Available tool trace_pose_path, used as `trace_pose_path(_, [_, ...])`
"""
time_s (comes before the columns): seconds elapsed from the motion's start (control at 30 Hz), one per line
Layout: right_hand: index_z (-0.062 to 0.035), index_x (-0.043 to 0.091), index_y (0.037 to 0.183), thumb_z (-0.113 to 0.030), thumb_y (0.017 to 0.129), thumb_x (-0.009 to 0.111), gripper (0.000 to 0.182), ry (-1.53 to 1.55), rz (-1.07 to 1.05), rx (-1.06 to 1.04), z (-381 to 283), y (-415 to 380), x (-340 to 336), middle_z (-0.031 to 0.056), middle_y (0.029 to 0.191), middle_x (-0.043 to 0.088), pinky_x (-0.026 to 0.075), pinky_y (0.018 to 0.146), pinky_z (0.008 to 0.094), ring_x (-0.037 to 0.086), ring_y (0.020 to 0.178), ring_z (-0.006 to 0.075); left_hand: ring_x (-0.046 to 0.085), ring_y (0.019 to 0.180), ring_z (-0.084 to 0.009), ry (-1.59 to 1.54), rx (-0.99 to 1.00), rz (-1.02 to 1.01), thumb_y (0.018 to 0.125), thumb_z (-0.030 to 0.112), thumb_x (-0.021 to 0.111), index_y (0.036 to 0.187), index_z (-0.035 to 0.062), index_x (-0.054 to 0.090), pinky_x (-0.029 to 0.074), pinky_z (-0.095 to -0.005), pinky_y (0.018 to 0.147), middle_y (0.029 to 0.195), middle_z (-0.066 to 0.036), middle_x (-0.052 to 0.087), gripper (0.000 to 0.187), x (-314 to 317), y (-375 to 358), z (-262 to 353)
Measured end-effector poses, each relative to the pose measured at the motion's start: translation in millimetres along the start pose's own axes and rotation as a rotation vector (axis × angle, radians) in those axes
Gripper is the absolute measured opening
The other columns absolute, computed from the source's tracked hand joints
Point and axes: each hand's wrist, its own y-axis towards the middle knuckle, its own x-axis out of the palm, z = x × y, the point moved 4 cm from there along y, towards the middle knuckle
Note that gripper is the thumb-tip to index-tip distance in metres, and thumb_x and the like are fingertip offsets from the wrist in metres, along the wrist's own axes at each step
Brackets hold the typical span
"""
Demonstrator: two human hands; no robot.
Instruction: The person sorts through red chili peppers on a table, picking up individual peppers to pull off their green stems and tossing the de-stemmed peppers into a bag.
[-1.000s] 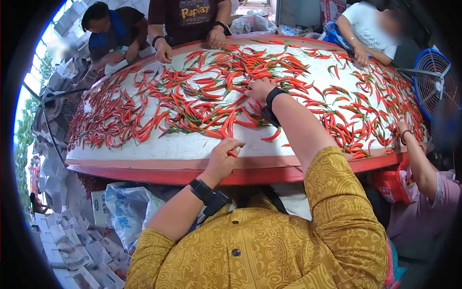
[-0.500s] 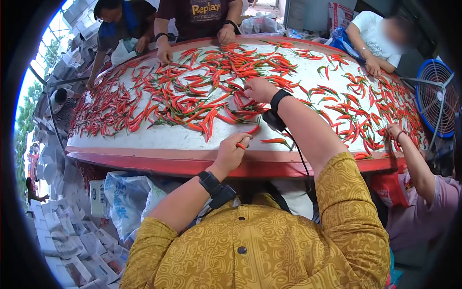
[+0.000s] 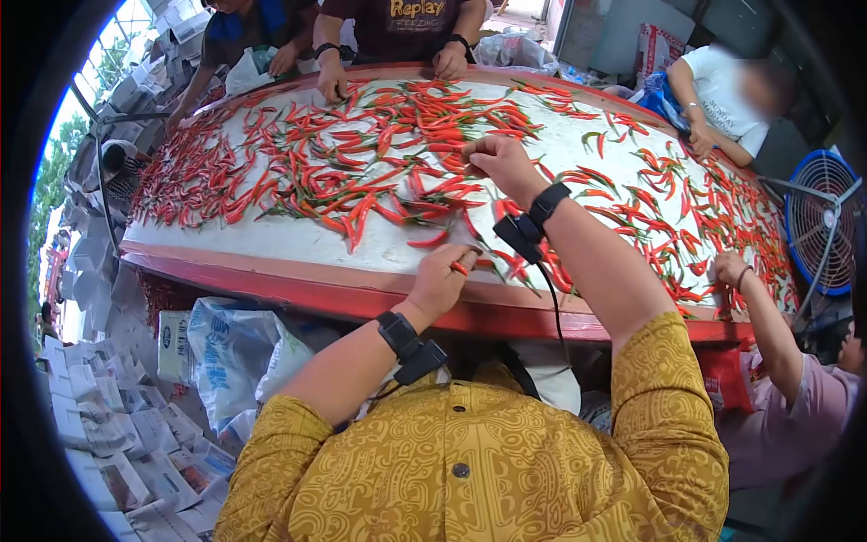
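Observation:
Many red chili peppers (image 3: 361, 212) with green stems lie spread over a white tabletop (image 3: 298, 244). My left hand (image 3: 440, 278) is closed around a red chili pepper (image 3: 461, 268) near the front edge. Farther in, my right hand (image 3: 508, 169) hovers over the peppers with thumb and fingers pinched together. Whatever is between those fingertips, if anything, I cannot make out. Several loose peppers (image 3: 515, 266) lie between my hands and the front rim, some blurred.
A red rim (image 3: 334, 302) borders the table. Across it, one person's hand (image 3: 332, 83) touches peppers; a hand (image 3: 730, 268) works at the right. A blue fan (image 3: 824, 221) stands far right. Plastic bags (image 3: 230, 357) and stacked white boxes (image 3: 135, 470) are on the left.
The view has tilted. Several more peppers now show near the front edge, where one lay before. My right hand has lifted slightly away from the pile; my left still grips its pepper.

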Motion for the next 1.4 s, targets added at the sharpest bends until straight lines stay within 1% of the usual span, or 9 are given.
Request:
trace_pose_path(0.27, [0.0024,0.054,0.099,0.000,0.090,0.054,0.010,0.022,-0.090,0.076,-33.6,-119.3,-10.2,0.0108,0.085,0.065,0.053,0.066,0.0253,0.064,0.072,0.0140,0.047,0.058,-0.0038,-1.057,-0.411,0.159,0.095,0.022,0.055,0.096,0.0050,0.061,0.040,-0.0197,0.052,0.074,0.003,0.055,0.018,15.9,26.8,25.3])
trace_pose_path(0.53, [0.0032,0.053,0.107,-0.004,0.089,0.058,0.019,-0.171,-0.376,0.006,-31.4,-188.2,-28.2,0.0062,0.090,0.063,0.052,0.073,0.0266,0.061,0.083,0.0105,0.042,0.055,-0.0065,-0.937,-0.534,0.327,0.096,0.021,0.053,0.107,0.0100,0.055,0.035,-0.0211,0.049,0.075,0.001,0.053,0.015,-34.4,-32.3,53.5])
trace_pose_path(0.7, [0.0014,0.059,0.104,-0.007,0.087,0.060,0.019,-0.488,-0.363,-0.020,-23.0,-213.4,-103.0,0.0061,0.086,0.064,0.049,0.075,0.0266,0.060,0.084,0.0099,0.040,0.052,-0.0052,-0.136,-0.563,0.504,0.094,0.010,0.049,0.111,0.0093,0.055,0.030,-0.0207,0.046,0.066,0.003,0.046,0.018,-195.4,-134.0,12.9])
trace_pose_path(0.93, [-0.0026,0.062,0.105,-0.012,0.080,0.061,0.027,-0.793,-0.677,0.165,15.0,-218.5,-169.3,0.0146,0.093,0.065,0.048,0.081,0.0365,0.061,0.088,0.0291,0.064,0.091,-0.0344,0.894,-1.087,-0.278,0.076,0.011,0.058,0.115,0.0054,0.061,0.049,-0.0392,0.081,0.094,-0.017,0.067,0.039,-234.1,-298.5,-54.1])
trace_pose_path(1.03, [-0.0052,0.058,0.113,-0.010,0.077,0.062,0.037,-1.090,-0.395,-0.365,7.0,-214.5,-180.3,0.0149,0.108,0.060,0.045,0.088,0.0422,0.055,0.097,0.0346,0.060,0.104,-0.0364,1.088,-0.881,-0.286,0.073,0.016,0.063,0.115,0.0043,0.061,0.046,-0.0406,0.091,0.103,-0.022,0.065,0.044,-214.4,-281.3,-42.7])
trace_pose_path(1.13, [-0.0039,0.059,0.112,-0.010,0.076,0.064,0.036,-1.087,-0.213,-0.358,-8.2,-225.7,-185.8,0.0153,0.111,0.059,0.045,0.089,0.0419,0.055,0.099,0.0332,0.060,0.104,-0.0324,1.078,-0.700,0.127,0.075,0.014,0.062,0.111,0.0012,0.062,0.046,-0.0392,0.092,0.104,-0.018,0.065,0.038,-195.0,-210.0,-24.0])
trace_pose_path(1.23, [-0.0028,0.058,0.113,-0.010,0.076,0.064,0.038,-0.826,-0.573,-0.029,-5.4,-243.6,-164.5,0.0163,0.118,0.056,0.042,0.094,0.0403,0.051,0.110,0.0323,0.065,0.091,-0.0218,0.558,-0.485,0.303,0.082,0.013,0.063,0.106,-0.0001,0.064,0.050,-0.0335,0.082,0.098,-0.013,0.067,0.027,-119.4,-117.3,23.5])
trace_pose_path(1.33, [-0.0052,0.055,0.119,-0.013,0.077,0.064,0.043,-0.869,-0.755,-0.230,23.0,-255.9,-171.8,0.0163,0.127,0.051,0.038,0.099,0.0408,0.047,0.117,0.0328,0.064,0.081,-0.0168,0.413,-0.349,-0.113,0.084,0.014,0.064,0.105,0.0008,0.063,0.050,-0.0301,0.073,0.094,-0.011,0.067,0.025,-4.8,-42.1,80.0])
trace_pose_path(1.4, [-0.0065,0.054,0.121,-0.015,0.078,0.064,0.046,-1.126,-0.374,-0.282,21.1,-250.9,-198.1,0.0166,0.130,0.049,0.036,0.101,0.0423,0.045,0.118,0.0331,0.063,0.081,-0.0196,0.304,-0.240,-0.331,0.083,0.015,0.065,0.104,0.0017,0.064,0.050,-0.0322,0.073,0.090,-0.011,0.066,0.024,66.6,-15.8,100.7])
